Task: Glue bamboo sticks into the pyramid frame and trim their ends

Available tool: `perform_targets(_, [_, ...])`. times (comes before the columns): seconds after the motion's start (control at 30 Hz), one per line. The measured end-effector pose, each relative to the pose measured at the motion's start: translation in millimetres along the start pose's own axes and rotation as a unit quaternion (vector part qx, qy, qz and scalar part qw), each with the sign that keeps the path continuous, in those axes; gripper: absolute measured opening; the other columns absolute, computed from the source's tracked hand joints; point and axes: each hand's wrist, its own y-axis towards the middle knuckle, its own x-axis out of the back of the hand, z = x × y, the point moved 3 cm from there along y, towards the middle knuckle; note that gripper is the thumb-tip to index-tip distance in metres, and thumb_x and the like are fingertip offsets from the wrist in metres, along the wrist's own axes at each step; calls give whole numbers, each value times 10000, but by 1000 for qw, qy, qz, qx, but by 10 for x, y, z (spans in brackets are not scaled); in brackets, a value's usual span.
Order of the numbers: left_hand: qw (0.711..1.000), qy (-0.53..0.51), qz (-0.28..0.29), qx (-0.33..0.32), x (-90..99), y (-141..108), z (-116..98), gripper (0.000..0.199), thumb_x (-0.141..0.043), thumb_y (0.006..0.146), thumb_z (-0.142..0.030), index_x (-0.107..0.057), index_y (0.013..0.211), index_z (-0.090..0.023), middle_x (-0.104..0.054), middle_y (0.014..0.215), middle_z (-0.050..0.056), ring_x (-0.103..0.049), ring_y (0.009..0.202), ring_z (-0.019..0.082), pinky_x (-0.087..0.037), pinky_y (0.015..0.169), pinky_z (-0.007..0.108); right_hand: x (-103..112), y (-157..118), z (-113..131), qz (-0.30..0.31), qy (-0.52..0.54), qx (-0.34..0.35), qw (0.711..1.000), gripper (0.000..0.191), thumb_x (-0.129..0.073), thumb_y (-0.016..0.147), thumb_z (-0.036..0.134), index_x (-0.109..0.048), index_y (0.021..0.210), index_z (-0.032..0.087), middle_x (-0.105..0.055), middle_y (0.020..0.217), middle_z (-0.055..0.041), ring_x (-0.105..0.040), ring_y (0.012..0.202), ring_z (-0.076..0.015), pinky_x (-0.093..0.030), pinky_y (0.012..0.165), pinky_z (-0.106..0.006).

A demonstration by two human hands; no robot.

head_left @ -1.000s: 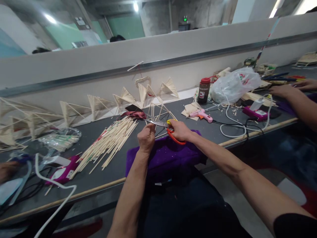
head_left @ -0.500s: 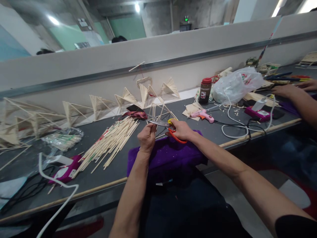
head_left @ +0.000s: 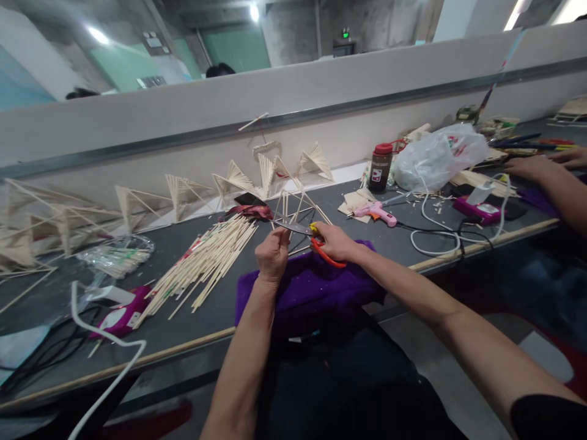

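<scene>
My right hand (head_left: 334, 241) is closed on the handles of a pair of scissors (head_left: 326, 253), red-orange and yellow, with the metal blades pointing left. The blade tips lie at the fingers of my left hand (head_left: 273, 249), which are pinched together; what they hold is too small to make out. Both hands are over a purple cloth (head_left: 321, 282) at the table's front edge. Just beyond the blades stands a small frame of thin wooden sticks (head_left: 298, 205). A pile of loose sticks (head_left: 211, 260) lies left of my left hand.
Fan-shaped stick structures (head_left: 178, 197) line the wall. To the right are a pink glue gun (head_left: 376, 213), a dark bottle (head_left: 380, 168), a plastic bag (head_left: 440, 159) and white cables. Another person's hands (head_left: 534, 166) are at the far right. A magenta power block (head_left: 123, 313) lies left.
The scissor handles in my right hand have swung slightly, with the yellow one now mostly covered by my fingers. My left hand has barely moved.
</scene>
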Motion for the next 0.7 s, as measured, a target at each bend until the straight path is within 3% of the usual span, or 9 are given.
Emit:
perform_targets(0.13, [1000,-6,8,7,-13,-7,23,206,-501,924,-299,-625,847,-154,-685,653,30,-627,541,112,-408,535,205,-6,7,-15,-3,-25,-3,1000,180,-545,758,303,-530,890,182,-610,803,-25,-486,664,-141,-312,595,-243])
perform_targets(0.33, [997,1,51,65,-38,-24,75,247,-471,929,-335,-638,859,-166,-669,646,27,-629,579,129,-427,585,221,2,9,-36,-18,-41,-7,999,190,-563,755,305,-538,898,182,-617,800,-25,-500,671,-142,-313,602,-244])
perform_targets(0.43, [995,-1,47,87,-36,-17,68,229,-508,909,-349,-641,846,-175,-671,668,26,-635,619,134,-430,613,222,10,1,-24,-28,-44,2,999,213,-572,773,335,-547,920,183,-621,811,-18,-509,670,-137,-316,606,-244])
perform_targets(0.6, [996,3,39,76,-1,15,53,220,-517,900,-325,-660,844,-168,-655,662,36,-625,648,145,-427,646,237,78,6,27,-23,-51,6,998,466,-668,699,526,-568,1008,192,-632,908,-22,-555,746,-155,-336,628,-249])
perform_targets(0.7, [992,-9,21,123,73,40,121,279,-456,932,-348,-668,918,-168,-629,641,17,-590,603,130,-418,629,240,206,-1,39,-35,-81,6,996,558,-690,665,563,-569,1056,184,-629,1001,-53,-571,832,-182,-362,676,-268])
